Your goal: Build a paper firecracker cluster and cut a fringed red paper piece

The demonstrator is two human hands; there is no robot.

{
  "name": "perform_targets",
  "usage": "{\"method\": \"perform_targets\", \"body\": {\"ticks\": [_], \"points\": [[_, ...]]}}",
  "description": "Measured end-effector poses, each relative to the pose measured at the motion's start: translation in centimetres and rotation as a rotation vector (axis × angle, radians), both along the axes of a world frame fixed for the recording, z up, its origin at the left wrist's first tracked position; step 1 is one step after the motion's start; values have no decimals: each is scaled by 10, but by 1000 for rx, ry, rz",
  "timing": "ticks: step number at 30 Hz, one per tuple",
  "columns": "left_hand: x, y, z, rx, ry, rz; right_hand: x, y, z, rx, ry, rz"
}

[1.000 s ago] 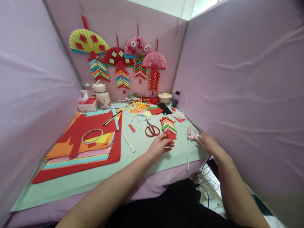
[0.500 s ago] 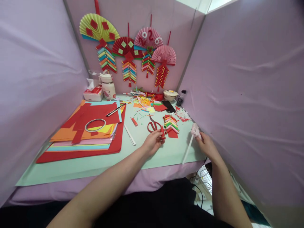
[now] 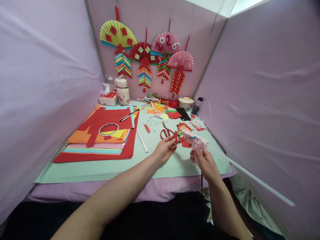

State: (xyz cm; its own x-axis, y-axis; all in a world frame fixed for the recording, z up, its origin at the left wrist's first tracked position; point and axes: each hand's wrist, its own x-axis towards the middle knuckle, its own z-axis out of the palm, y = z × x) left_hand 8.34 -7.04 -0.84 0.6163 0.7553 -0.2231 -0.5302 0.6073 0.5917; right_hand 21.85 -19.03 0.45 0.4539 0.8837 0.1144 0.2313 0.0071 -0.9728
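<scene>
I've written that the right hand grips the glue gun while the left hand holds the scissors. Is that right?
Not quite: the head view shows the left hand holding a red roll, not the scissors. The right hand does grip the glue gun.

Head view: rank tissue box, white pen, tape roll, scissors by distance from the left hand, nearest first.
From the left hand, which holds the red paper roll:
1. Scissors: just beyond the hand.
2. White pen: on the tabletop, left of the hand.
3. Tape roll: farther left, on the paper stack.
4. Tissue box: back left.
</scene>
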Motion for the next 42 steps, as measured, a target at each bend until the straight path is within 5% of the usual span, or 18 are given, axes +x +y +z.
{"method": "perform_targets", "body": {"ticks": [8,42], "points": [[-1,-2,3,-34,-2,9,-8,-6,11,-104,-291,-36],[-1,-3,1,-26,-11,33,0,-5,-2,-137,-321,-62]]}}
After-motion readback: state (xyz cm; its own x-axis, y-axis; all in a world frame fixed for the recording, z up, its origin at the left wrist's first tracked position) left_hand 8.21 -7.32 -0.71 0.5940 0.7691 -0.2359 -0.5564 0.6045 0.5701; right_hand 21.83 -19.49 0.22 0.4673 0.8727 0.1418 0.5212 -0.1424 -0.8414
